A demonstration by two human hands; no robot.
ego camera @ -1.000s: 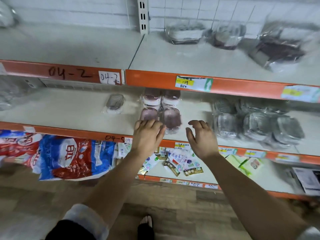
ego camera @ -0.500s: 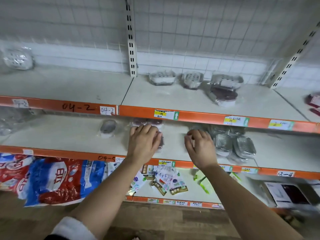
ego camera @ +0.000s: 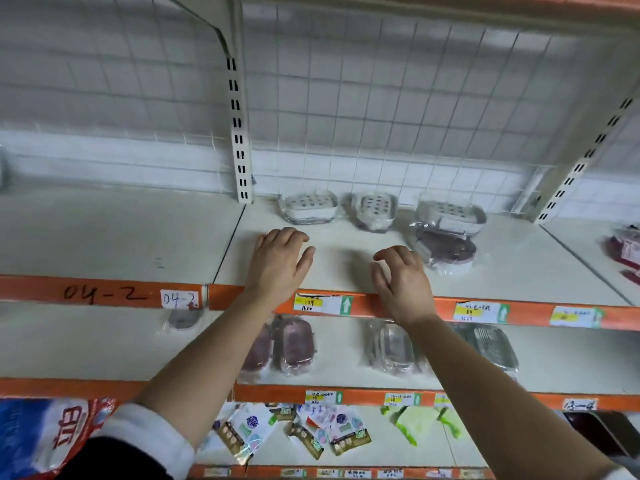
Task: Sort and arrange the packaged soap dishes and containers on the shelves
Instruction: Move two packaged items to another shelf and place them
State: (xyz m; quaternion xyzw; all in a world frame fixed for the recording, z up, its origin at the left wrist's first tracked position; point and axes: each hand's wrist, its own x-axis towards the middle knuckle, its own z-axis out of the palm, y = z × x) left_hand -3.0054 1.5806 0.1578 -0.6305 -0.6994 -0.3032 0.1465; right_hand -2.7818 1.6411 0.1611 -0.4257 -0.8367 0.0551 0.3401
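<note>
Upper shelf (ego camera: 519, 265) carries wrapped soap dishes (ego camera: 309, 206) along its rear, at 12 to 2 o'clock from the hands. Both the left hand (ego camera: 280, 261) and right hand (ego camera: 401, 282) are released, fingers loosely curled, grasping nothing. Step in hand: probably reaching for stock. Next move calls for extending rearward and grasping one dish.

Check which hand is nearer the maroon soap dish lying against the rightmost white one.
Right. The right hand hovers just left of the maroon soap dish, near its wrapper; the left hand is farther left, past the right one.
</note>
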